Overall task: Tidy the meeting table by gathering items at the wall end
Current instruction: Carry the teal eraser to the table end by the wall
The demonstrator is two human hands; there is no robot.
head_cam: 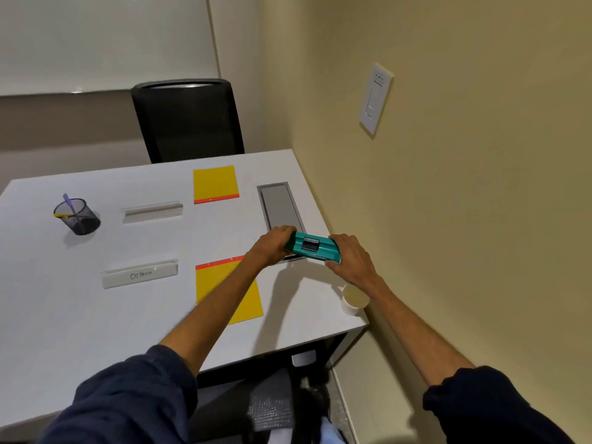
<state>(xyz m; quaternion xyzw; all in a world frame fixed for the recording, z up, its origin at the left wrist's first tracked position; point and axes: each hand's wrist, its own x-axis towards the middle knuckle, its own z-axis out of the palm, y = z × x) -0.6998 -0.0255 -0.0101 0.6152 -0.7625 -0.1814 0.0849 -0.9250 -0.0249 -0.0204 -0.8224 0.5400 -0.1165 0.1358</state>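
A teal box [312, 247] with a dark window on top sits near the wall end of the white table [80, 315], over the near end of a grey cable hatch [280, 203]. My left hand [272, 248] grips its left end and my right hand [349, 261] grips its right end. Two yellow notepads lie on the table, one far [215, 184] and one near [243, 302], partly under my left forearm. Two clear name holders lie to the left, one blank [152, 211] and one labelled [139, 274]. A black mesh pen cup [78, 217] stands at the far left.
A paper cup [352, 301] stands at the table's near right corner beside the beige wall, under my right wrist. A black chair [189, 120] is pushed in at the far side. Another chair seat shows below the near table edge.
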